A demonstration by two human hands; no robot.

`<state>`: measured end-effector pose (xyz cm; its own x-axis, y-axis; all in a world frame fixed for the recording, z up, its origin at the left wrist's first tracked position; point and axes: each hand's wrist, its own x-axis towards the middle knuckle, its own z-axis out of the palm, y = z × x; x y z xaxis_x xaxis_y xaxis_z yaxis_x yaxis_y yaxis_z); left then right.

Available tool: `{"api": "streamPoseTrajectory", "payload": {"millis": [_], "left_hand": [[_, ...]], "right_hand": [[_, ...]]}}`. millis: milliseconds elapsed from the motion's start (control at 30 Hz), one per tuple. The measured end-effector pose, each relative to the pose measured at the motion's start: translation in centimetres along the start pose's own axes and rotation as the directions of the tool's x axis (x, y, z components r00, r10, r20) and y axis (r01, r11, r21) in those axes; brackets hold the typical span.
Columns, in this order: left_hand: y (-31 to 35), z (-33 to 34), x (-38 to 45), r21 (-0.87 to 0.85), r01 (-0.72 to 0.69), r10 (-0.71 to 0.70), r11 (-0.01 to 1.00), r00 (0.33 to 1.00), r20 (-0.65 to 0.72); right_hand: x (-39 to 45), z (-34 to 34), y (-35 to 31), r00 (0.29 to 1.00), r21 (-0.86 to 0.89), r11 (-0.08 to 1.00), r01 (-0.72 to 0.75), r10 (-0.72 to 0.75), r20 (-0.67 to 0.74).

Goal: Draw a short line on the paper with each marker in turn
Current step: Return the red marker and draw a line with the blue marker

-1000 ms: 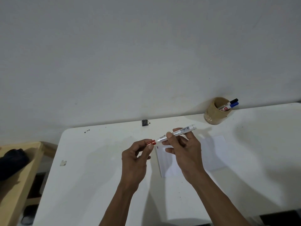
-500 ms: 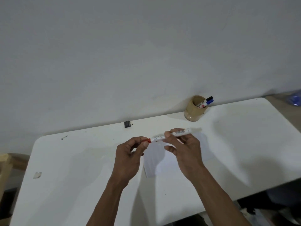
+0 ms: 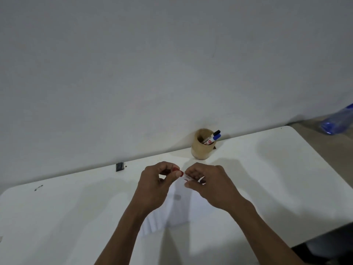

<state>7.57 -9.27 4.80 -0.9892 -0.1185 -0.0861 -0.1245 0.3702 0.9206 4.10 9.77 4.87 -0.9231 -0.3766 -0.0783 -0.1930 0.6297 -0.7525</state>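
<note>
Both hands hover over the white paper [image 3: 178,211] on the white table [image 3: 267,178]. My left hand [image 3: 155,185] pinches the red cap [image 3: 176,170] of a white marker. My right hand [image 3: 208,183] is closed around the marker's barrel [image 3: 187,177], which is mostly hidden in the fist. Cap and barrel sit very close together; I cannot tell whether they are joined. A tan cup [image 3: 202,144] at the table's back edge holds two more markers, with a black cap [image 3: 217,132] and a blue cap [image 3: 216,137].
A small dark object [image 3: 119,166] lies at the table's back edge by the wall. Dark specks [image 3: 38,188] mark the table at the far left. A blue plastic bag [image 3: 338,121] lies on the floor to the right. The wall stands just behind the table.
The view has shifted right and the frame is blurred. My right hand has closed over the marker's barrel, which showed plainly before, and both hands have drawn closer together above the paper.
</note>
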Motion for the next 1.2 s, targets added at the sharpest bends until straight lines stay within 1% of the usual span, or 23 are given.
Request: {"api": "streamPoseTrajectory", "payload": {"millis": [67, 100, 167, 233, 267, 333, 400, 467, 633, 733, 900, 1067, 1200], "left_hand": [[0.6, 1.4, 1.1, 0.0, 0.03, -0.03, 1.0, 0.999, -0.014], [0.9, 2.1, 1.8, 0.003, 0.053, -0.053, 0.999, 0.998, -0.029], [1.0, 3.8, 3.2, 0.024, 0.093, -0.091, 0.995, 0.993, -0.076], [1.1, 5.5, 4.7, 0.049, 0.124, -0.117, 0.991, 0.985, -0.125], [1.1, 6.5, 5.4, 0.061, 0.134, -0.124, 0.989, 0.982, -0.143], [1.2, 8.4, 7.0, 0.093, 0.151, -0.135, 0.984, 0.978, -0.158], [1.3, 9.9, 8.5, 0.107, 0.17, -0.152, 0.98, 0.976, -0.158], [1.2, 11.2, 9.8, 0.1, 0.194, -0.178, 0.976, 0.972, -0.156], [1.0, 13.0, 11.7, 0.043, 0.207, -0.197, 0.977, 0.966, -0.169], [1.1, 13.5, 11.9, -0.003, 0.127, -0.125, 0.992, 0.975, -0.185], [0.7, 13.8, 12.3, 0.018, 0.044, -0.039, 0.999, 0.977, -0.208], [0.0, 14.1, 12.4, -0.022, 0.011, -0.016, 1.0, 0.975, -0.221], [-0.5, 14.4, 12.5, -0.047, 0.018, -0.027, 0.999, 0.98, -0.197]], "right_hand": [[0.4, -1.5, 1.0, 1.0, 0.07, 0.998, 0.009, -0.007, -0.02], [0.6, -2.4, 1.5, 0.998, 0.129, 0.991, 0.022, -0.014, -0.067], [1.6, -4.3, 2.3, 0.968, 0.248, 0.966, 0.078, -0.013, -0.252], [3.1, -6.1, 3.0, 0.897, 0.31, 0.941, 0.134, 0.018, -0.442], [4.0, -6.8, 3.4, 0.86, 0.326, 0.933, 0.154, 0.036, -0.509], [5.9, -8.1, 4.0, 0.791, 0.354, 0.915, 0.193, 0.068, -0.608], [7.7, -8.9, 4.4, 0.743, 0.387, 0.895, 0.221, 0.102, -0.662], [9.2, -9.0, 5.1, 0.736, 0.411, 0.883, 0.226, 0.122, -0.666], [11.3, -7.2, 7.4, 0.76, 0.396, 0.899, 0.185, 0.124, -0.637], [12.0, -6.1, 8.5, 0.779, 0.411, 0.899, 0.152, 0.147, -0.61], [12.9, -4.9, 9.2, 0.796, 0.372, 0.922, 0.11, 0.142, -0.589], [13.6, -4.6, 9.4, 0.803, 0.383, 0.923, 0.048, 0.192, -0.564], [13.6, -4.3, 9.4, 0.812, 0.349, 0.937, 0.008, 0.198, -0.549]]}}
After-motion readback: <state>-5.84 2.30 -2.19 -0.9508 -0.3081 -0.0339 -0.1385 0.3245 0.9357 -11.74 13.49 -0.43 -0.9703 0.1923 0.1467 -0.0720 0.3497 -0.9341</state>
